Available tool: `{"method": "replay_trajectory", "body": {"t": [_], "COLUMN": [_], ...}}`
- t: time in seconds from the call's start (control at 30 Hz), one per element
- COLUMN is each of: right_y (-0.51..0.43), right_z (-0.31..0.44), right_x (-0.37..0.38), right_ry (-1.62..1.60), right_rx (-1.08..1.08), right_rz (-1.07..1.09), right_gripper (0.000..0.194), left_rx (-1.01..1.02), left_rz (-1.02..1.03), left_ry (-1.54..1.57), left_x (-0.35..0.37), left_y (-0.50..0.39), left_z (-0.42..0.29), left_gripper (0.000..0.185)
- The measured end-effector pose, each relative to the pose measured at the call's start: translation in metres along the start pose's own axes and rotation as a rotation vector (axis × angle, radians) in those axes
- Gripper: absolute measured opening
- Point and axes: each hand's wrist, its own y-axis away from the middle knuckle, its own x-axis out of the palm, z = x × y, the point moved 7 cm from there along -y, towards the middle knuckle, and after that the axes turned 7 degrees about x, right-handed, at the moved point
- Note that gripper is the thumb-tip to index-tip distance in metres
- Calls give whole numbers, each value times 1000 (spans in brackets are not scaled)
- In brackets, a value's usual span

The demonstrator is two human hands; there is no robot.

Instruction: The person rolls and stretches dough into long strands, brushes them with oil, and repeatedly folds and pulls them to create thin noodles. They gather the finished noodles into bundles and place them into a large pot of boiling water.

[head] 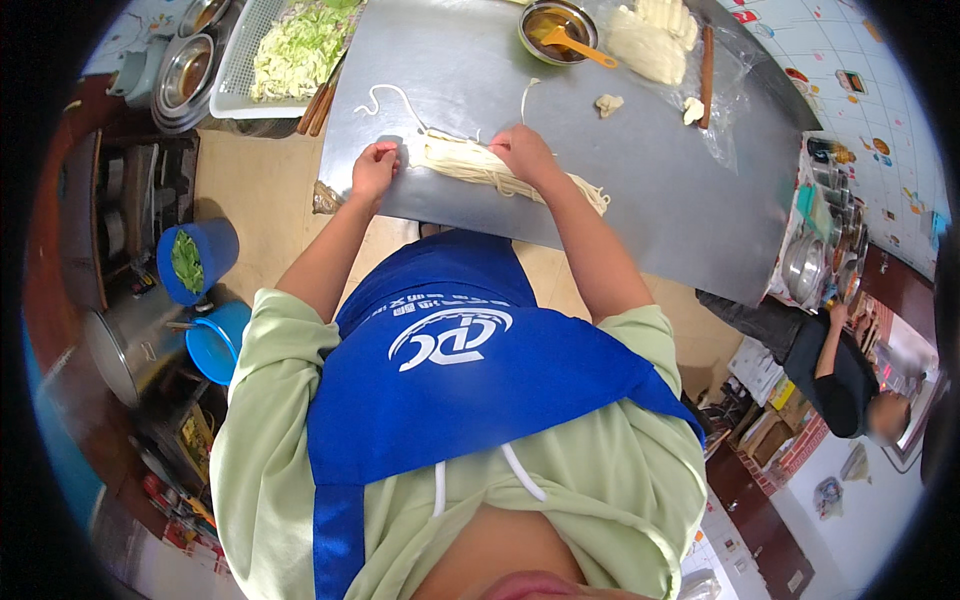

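A long bundle of pale dough noodles lies along the near edge of the metal table. Just off its left end is my left hand, fingers curled; whether a strand is between them cannot be told. My right hand rests over the bundle's middle, thumb and fingertips pinched at the noodles, with part of the bundle hidden under the wrist. One loose strand curls away from the bundle's left end, and a shorter strand stretches out beyond my right hand.
A bowl of oil with an orange brush, dough pieces, a wooden rolling pin and dough scraps lie farther back. Shredded cabbage fills a white basket at left. Another person is at the right.
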Motion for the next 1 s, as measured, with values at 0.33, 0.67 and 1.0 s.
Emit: {"method": "replay_trajectory", "body": {"t": [0.33, 0.67, 1.0], "right_y": [-5, -1, 16], "right_z": [-11, -21, -44], "right_x": [6, -6, -43], "right_ry": [-170, -450, -1125], "right_rx": [44, 178, 340], "right_rz": [61, 263, 178], "right_gripper": [20, 29, 19], "left_rx": [149, -122, -71], "left_rz": [171, 362, 46], "left_ry": [-92, 152, -148], "left_x": [57, 148, 112], "left_y": [24, 25, 7], "left_z": [-18, -34, -32], "left_gripper": [12, 26, 20]}}
